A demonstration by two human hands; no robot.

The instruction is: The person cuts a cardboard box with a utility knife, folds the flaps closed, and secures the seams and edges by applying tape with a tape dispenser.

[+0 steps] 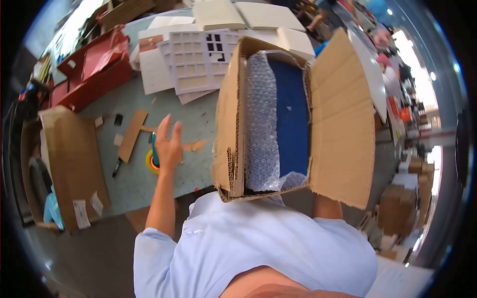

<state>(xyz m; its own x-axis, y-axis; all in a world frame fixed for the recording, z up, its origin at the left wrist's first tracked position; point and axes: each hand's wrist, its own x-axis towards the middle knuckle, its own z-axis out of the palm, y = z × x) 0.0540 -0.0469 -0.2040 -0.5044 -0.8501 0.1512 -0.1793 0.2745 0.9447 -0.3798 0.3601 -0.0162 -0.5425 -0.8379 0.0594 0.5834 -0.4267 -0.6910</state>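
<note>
While the left hand is held out over the table with two digits spread, the open cardboard box is set to its right, just ahead of the torso. The box's long axis is pointed away from the body, and its mouth is turned up toward the head, so that a blue item and bubble wrap are exposed inside. By its broad flap, swung out to the right, the right forearm is partly covered; the right hand is hidden, and whether the box is gripped or propped by it cannot be told. The forearm is brought close to the box's near end, whereas the left hand is separated from the left wall by a gap — the hands are thus kept apart.

A teal tool is seen along the left hand's outer edge, over a yellow tape roll; whether it is held cannot be made out. Farther left, a cardboard strip and a black marker are laid on the table — with a second carton placed beyond them.
</note>
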